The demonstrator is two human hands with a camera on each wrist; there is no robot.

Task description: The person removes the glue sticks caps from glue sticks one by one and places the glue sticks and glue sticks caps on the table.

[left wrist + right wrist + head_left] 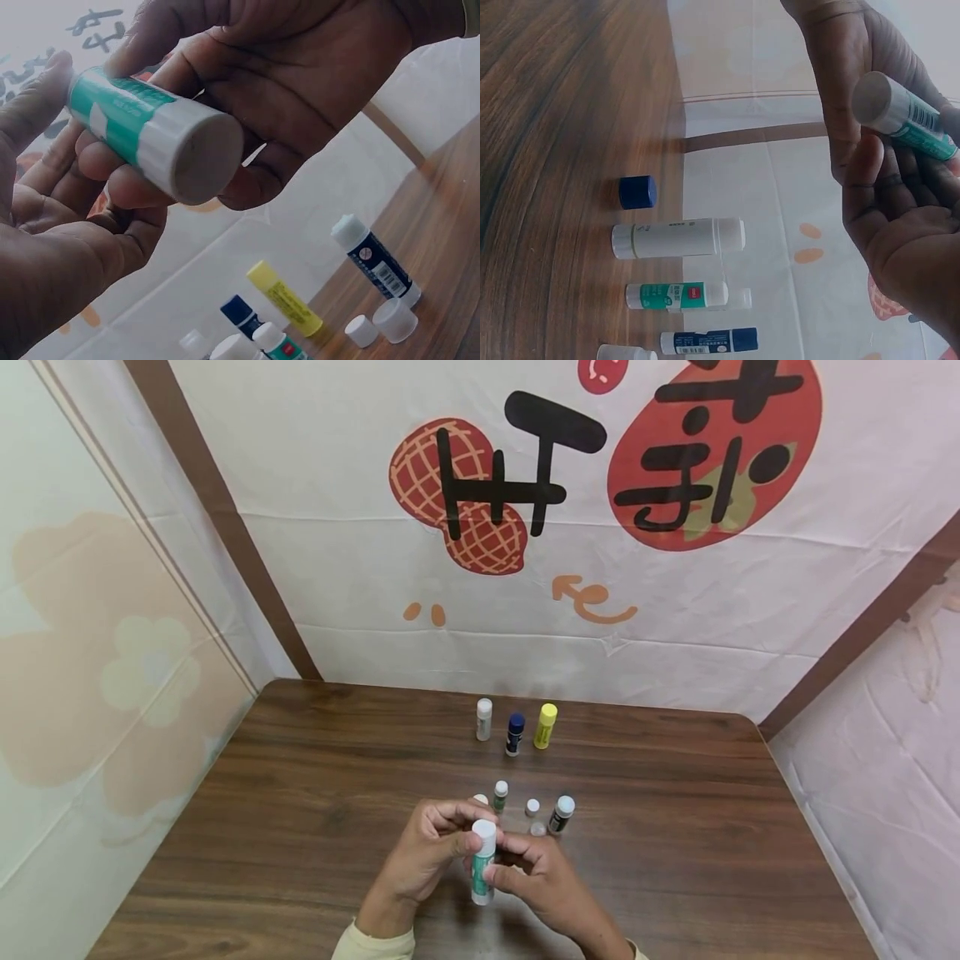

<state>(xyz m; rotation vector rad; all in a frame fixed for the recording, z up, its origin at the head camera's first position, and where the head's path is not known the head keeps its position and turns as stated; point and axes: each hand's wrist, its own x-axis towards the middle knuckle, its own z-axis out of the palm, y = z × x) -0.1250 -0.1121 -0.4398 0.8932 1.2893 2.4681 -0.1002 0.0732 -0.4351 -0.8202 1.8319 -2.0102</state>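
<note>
A green-and-white glue stick (483, 865) stands nearly upright between both hands, in front of the body. My left hand (417, 857) grips its upper part, with the thumb close to the white top. Lower down, the thumb of my right hand (542, 883) presses on the green label and the fingers lie behind. The white base (196, 156) faces the camera in the left wrist view. Beyond the hands are a small green-labelled glue stick (500, 797) and a dark-labelled one (561, 815) with a white top.
At the back of the wooden table (360, 743) stand a white glue stick (484, 720), a dark blue one (514, 735) and a yellow one (546, 727). A small white cap (532, 807) and a translucent cap (537, 829) lie nearer. The right wrist view shows a blue cap (637, 192).
</note>
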